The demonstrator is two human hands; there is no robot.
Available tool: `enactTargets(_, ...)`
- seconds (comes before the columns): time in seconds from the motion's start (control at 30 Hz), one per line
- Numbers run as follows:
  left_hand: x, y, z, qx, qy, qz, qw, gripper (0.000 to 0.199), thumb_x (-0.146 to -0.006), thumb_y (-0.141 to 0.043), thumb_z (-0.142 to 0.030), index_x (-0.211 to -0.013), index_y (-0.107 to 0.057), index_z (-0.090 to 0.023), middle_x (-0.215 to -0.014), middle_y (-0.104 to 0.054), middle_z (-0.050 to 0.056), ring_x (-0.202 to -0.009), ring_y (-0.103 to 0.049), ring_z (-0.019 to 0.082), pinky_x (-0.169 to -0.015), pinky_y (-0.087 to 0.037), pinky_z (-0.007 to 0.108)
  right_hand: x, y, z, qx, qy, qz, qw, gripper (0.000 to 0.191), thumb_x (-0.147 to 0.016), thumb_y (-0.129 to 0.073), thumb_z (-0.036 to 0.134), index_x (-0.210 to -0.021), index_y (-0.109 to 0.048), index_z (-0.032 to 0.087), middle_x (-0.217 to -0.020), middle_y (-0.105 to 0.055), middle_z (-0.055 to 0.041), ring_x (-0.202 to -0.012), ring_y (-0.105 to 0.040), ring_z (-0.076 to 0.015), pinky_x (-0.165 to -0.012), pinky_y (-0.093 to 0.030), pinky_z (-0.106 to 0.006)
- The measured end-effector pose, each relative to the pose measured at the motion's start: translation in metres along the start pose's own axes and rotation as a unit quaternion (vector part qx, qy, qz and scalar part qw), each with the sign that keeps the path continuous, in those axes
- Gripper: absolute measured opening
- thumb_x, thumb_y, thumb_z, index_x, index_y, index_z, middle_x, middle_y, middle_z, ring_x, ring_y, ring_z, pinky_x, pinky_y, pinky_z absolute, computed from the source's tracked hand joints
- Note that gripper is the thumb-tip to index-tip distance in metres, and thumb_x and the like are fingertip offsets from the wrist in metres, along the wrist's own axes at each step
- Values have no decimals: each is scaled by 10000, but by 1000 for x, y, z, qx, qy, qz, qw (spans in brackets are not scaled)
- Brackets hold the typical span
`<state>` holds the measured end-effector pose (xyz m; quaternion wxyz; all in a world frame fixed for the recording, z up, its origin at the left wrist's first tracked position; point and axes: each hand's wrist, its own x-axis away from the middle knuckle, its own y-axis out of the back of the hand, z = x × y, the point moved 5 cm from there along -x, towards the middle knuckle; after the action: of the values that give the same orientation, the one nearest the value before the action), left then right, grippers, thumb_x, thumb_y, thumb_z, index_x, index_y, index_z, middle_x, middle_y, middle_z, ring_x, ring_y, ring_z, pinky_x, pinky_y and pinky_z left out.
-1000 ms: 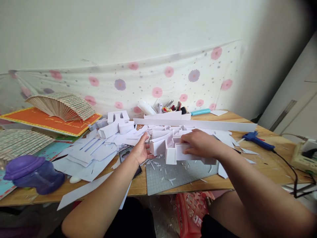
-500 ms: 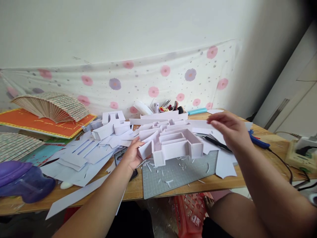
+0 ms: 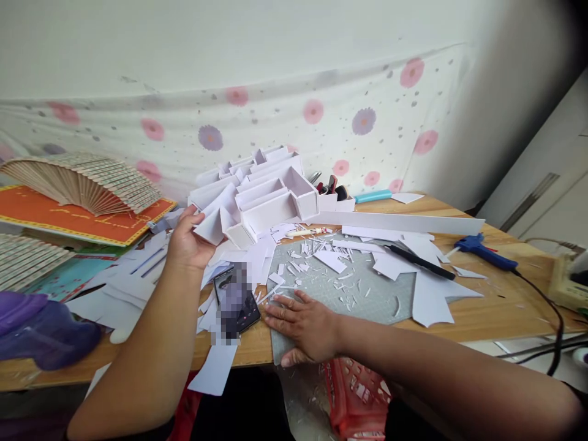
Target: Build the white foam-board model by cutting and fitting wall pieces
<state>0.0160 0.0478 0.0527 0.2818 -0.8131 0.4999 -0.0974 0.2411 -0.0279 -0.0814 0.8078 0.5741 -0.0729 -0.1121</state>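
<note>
Clock centred on the cutting mat (image 3: 381, 309), 12 = wall side

White model (image 3: 269, 211): at 11 o'clock, in front of the floral sheet (image 3: 275, 119), open-topped walled compartments, right end sits higher in view than the left; can't tell if its underside touches anything

Left hand (image 3: 186, 245): at 10 o'clock, part closed, gripping the model by its left end; right end carries no second grip

Right hand (image 3: 307, 327): at 7-8 o'clock, open, palm down on the near left corner of the mat, fingers a bit apart and pointing to 10; no object seen in it, can't see what's under the palm

On the mat: loose white scraps (image 3: 333, 262), mostly toward 12, more slivers around the middle

Phone (image 3: 248, 313): at 9 o'clock, just beside the mat, near the right fingertips, screen partly pixelated

Patterned pen (image 3: 305, 232): between 11 and 12, past the mat's far edge

Black-handled tool (image 3: 422, 263): between 2 and 3, lying across cut white pieces

Long white strip (image 3: 404, 222): between 1 and 2, on the wooden table (image 3: 463, 321)

Blue glue gun (image 3: 489, 252): between 2 and 3, farther out than the tool, black cord trailing off to the right

Folding fan (image 3: 87, 184): out at 10, on an orange board (image 3: 124, 229)

Purple container (image 3: 46, 334): far out at 9

Red basket (image 3: 351, 401): at 6, below table level
</note>
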Motion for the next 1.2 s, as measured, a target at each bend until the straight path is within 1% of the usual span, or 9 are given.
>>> enactTargets(0.13, -12, 19, 18, 48, -7, -25, 999, 287, -642, -584, -134, -908, -621, -233, -952, -714, 6, -813, -651, 189, -661, -536, 305, -2, 9, -44, 43, -92, -6, 995, 797, -896, -318, 667, -1507, -220, 165, -1566, -196, -100, -1449, -107, -305, -1138, -56, -585)
enactTargets(0.23, -16, 29, 27, 61, -31, -23, 997, 285, -634, -584, -146, -903, -646, -217, -916, -720, 15, -786, -656, 183, -649, -543, 286, -3, 20, -66, 101, -179, -50, 977, 732, -906, -350, 625, -1473, -330, 162, -1563, -213, -135, -1439, -104, -362, -1102, -79, -650)
enactTargets(0.33, -16, 36, 36, 73, -30, -29, 996, 298, -644, -579, -160, -926, -659, -216, -883, -724, 22, -781, -663, 185, -686, -553, 293, -17, 23, -45, 133, -94, -79, 983, 481, -924, -436, 482, -1330, -531, 243, -1495, -383, -99, -1397, -220, -353, -1090, -108, -659)
enactTargets(0.47, -12, 39, 45, 89, 1, -21, 996, 246, -682, -547, -172, -893, -672, -195, -841, -726, 39, -765, -670, 189, -706, -555, 292, -40, 19, -9, 132, -8, -88, 987, 277, -929, -450, 328, -1054, -677, 231, -1173, -611, -88, -1118, -477, -288, -1043, -276, -590)
enactTargets(0.6, -12, 38, 47, 98, -7, 23, 995, 303, -694, -536, -174, -966, -669, -174, -948, -728, 64, -872, -677, 218, -788, -552, 326, -51, 14, 1, 106, 7, -88, 990, 310, -927, -467, 370, -1150, -643, 246, -1210, -601, -81, -1111, -464, -299, -1016, -305, -599)
enactTargets(0.8, -17, 45, 49, 100, -26, 26, 994, 286, -699, -565, -187, -970, -657, -192, -1053, -714, 71, -1033, -645, 255, -850, -538, 358, -56, 5, -2, 94, 38, -53, 993, 489, -936, -440, 468, -1335, -526, 200, -1476, -428, -49, -1384, -248, -300, -1128, -142, -593)
enactTargets(1.03, -19, 48, 49, 98, -31, 29, 994, 280, -699, -569, -187, -960, -668, -204, -1039, -718, 49, -998, -656, 225, -828, -546, 324, -53, 4, -29, 96, 11, -45, 994, 745, -900, -363, 642, -1453, -354, 143, -1524, -322, -121, -1406, -259, -300, -1094, -248, -548)
enactTargets(1.1, -20, 49, 50, 103, -28, 22, 994, 250, -698, -567, -183, -925, -668, -213, -1010, -724, 35, -1000, -656, 223, -827, -548, 324, -53, 5, -35, 100, 14, -59, 993, 662, -918, -395, 582, -1427, -401, 159, -1493, -387, -119, -1381, -314, -288, -1085, -262, -538)
enactTargets(1.2, -20, 49, 50, 112, -19, 24, 993, 248, -696, -572, -184, -925, -662, -217, -1000, -726, 30, -1014, -653, 227, -821, -552, 334, -56, 9, -40, 108, 31, -93, 989, 370, -969, -405, 336, -1260, -579, 187, -1345, -570, -77, -1243, -478, -230, -1066, -305, -450)
